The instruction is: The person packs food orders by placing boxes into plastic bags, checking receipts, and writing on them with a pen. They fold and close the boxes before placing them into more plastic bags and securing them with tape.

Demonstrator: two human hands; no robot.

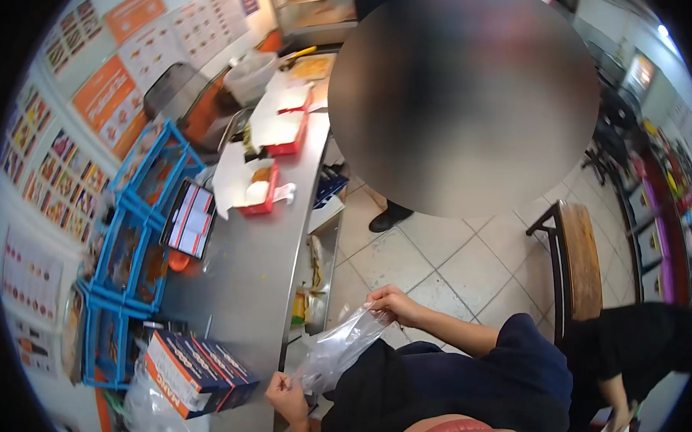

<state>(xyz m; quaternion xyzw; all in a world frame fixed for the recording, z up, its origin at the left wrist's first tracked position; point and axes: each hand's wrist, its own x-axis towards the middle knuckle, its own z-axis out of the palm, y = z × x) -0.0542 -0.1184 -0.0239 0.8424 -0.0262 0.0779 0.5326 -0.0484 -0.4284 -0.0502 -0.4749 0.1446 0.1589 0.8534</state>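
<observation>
A clear plastic bag [335,354] is stretched between my two hands in front of my body, beside the edge of the steel counter. My left hand [289,397] pinches its lower left end, close to the counter edge. At its upper right end, the fingers of my right hand [395,305] are closed on the plastic. Left of my left hand, navy, orange and white cardboard boxes [195,375] stand on the counter, with a bundle of clear plastic [158,413] beside them.
Red open food boxes [259,195] sit along the steel counter [241,278], near a tablet [190,219] and blue racks [124,260]. A wooden-topped bench [579,260] stands right. Another person's hand [620,419] shows at lower right. A large blurred area hides the upper middle.
</observation>
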